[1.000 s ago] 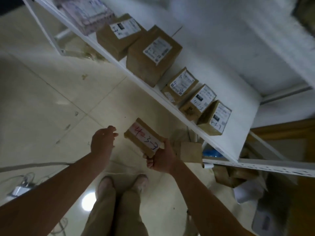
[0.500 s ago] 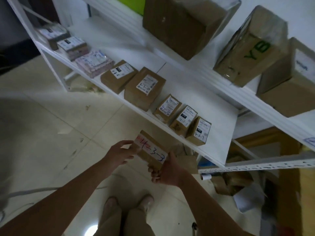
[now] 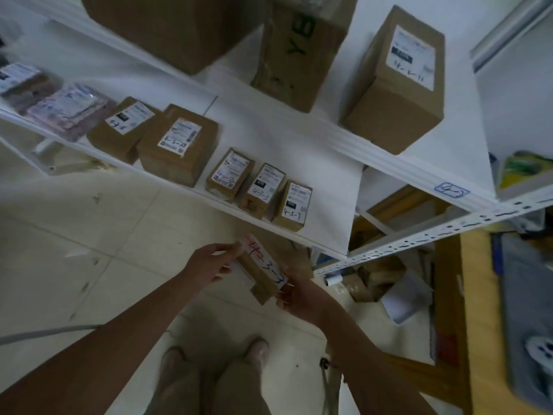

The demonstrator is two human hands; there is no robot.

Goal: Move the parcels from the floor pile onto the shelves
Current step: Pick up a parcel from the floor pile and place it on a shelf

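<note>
The front edge of the lower shelf (image 3: pixel 299 145) runs slantwise just above my hands, with a row of labelled boxes standing along it. The last small box (image 3: pixel 292 205) on the right leaves a bare strip of white board beside it, out to the shelf's right end, and the board behind the row is bare too. The parcel (image 3: pixel 263 269) I carry hangs in the air below that edge, near it but not touching, tilted, its white label marked 4-3-3 facing up. My left hand (image 3: pixel 209 265) pinches its far-left end, thumb and fingers curled on the corner; my right hand (image 3: pixel 299 295) grips the near-right end from beneath. Both arms reach forward over pale floor tiles (image 3: pixel 104 235) and my shoes. The upper shelf (image 3: pixel 389 163) holds three big cartons. Under the lower shelf, to the right, lies the floor pile (image 3: pixel 377 277) of parcels.
</note>
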